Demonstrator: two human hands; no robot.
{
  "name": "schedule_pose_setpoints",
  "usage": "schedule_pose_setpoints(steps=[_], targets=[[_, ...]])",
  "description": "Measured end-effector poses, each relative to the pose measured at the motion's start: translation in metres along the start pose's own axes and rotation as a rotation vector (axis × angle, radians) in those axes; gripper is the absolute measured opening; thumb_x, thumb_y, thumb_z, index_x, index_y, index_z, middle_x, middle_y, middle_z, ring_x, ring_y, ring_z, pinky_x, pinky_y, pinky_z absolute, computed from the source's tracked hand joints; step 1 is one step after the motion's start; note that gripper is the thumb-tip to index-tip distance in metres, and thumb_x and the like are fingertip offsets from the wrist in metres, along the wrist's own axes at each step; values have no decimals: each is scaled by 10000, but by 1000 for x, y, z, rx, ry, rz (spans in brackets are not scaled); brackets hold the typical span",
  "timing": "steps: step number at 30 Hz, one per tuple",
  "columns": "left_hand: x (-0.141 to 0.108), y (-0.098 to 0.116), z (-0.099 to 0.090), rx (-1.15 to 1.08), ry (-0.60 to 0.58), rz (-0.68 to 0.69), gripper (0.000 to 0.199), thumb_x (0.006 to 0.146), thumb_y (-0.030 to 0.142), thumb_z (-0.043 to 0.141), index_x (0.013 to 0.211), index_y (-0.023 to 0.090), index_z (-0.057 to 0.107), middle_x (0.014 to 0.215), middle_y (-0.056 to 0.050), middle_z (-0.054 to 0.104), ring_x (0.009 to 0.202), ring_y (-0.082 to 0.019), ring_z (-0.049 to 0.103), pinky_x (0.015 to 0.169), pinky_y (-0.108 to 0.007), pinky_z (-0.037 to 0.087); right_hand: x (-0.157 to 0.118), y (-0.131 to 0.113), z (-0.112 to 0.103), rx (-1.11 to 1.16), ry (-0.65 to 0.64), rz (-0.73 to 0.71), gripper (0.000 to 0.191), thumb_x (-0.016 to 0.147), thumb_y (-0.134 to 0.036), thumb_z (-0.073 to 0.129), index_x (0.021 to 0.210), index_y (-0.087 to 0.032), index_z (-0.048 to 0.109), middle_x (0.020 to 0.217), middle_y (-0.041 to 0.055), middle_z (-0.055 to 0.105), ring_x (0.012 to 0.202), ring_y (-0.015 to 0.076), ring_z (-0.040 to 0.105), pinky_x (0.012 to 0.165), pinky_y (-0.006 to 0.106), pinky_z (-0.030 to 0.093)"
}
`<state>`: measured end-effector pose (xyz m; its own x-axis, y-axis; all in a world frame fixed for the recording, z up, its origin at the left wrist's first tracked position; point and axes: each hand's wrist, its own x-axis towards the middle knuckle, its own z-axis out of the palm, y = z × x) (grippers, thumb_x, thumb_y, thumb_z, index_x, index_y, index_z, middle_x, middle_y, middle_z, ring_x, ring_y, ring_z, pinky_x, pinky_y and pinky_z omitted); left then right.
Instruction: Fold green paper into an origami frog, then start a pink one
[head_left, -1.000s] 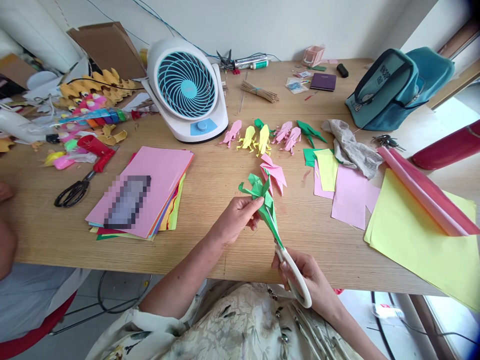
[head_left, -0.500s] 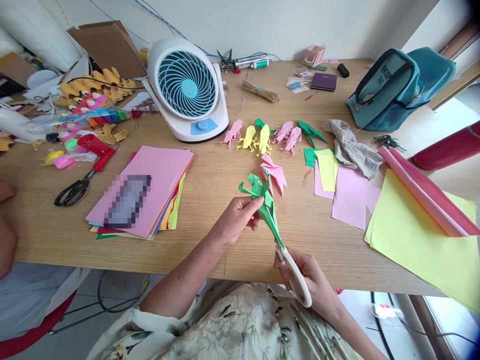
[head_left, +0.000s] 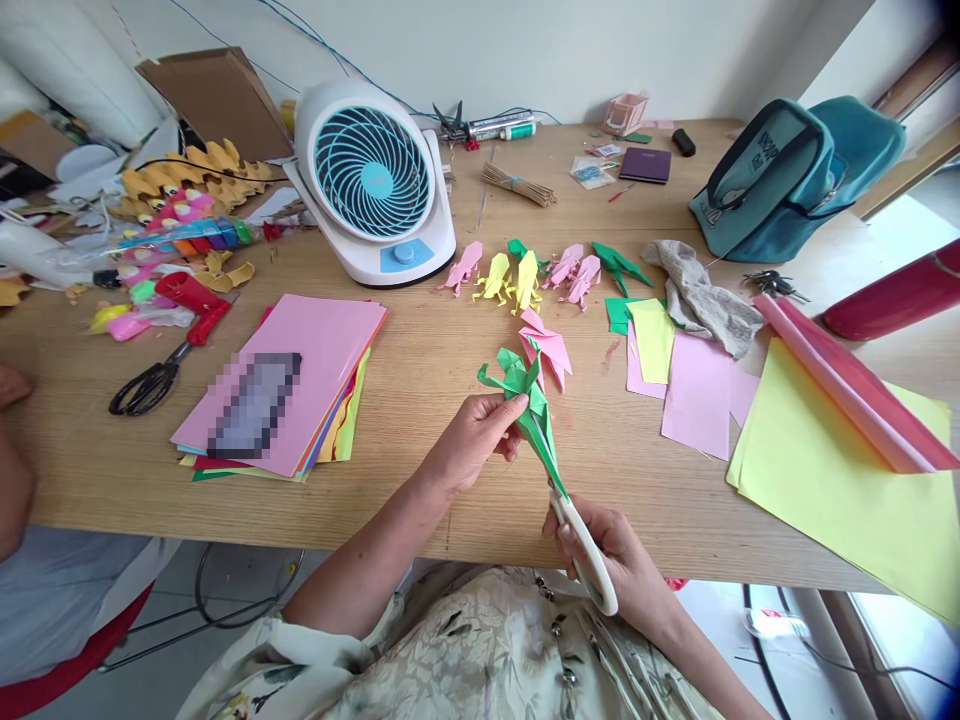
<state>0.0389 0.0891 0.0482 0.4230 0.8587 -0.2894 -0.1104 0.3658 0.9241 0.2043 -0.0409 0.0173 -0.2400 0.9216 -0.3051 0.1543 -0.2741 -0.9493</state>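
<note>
Grips a green paper figure (head_left: 516, 375) in the left hand (head_left: 474, 440), with thumb pressed on top and fingers curled in beneath, closed on the paper. Holds white-handled scissors (head_left: 589, 560) in the right hand (head_left: 604, 540), with fingers closed around the handle and partly hidden by it. Lies with the blades along the narrow lower end of the green figure, touching it; cannot tell the exact blade opening.

Located above the near part of the table (head_left: 315, 510), just beside a pink paper figure (head_left: 550, 345). See farther back for pink, yellow and green paper animals (head_left: 526, 280) set in a row. Find to the left a stack of coloured paper (head_left: 330, 350), under a blurred object (head_left: 255, 405), and near a fan (head_left: 375, 170). Find to the right cut paper pieces (head_left: 697, 395), beside a grey cloth (head_left: 701, 295), and large yellow sheets (head_left: 847, 510), under a pink roll (head_left: 855, 380).
</note>
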Motion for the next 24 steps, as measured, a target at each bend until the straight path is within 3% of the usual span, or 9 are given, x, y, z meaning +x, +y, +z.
schedule_pose_setpoints(steps=[24], targets=[[1,-2,-3,8,11,-4,467,710,583,739,659,141,594,545,39,515,468,-48,437,418,-163,383,2,4,-1,49,-10,26,427,914,-575,513,734,-189,524,608,-36,438,571,114,402,541,252,321]])
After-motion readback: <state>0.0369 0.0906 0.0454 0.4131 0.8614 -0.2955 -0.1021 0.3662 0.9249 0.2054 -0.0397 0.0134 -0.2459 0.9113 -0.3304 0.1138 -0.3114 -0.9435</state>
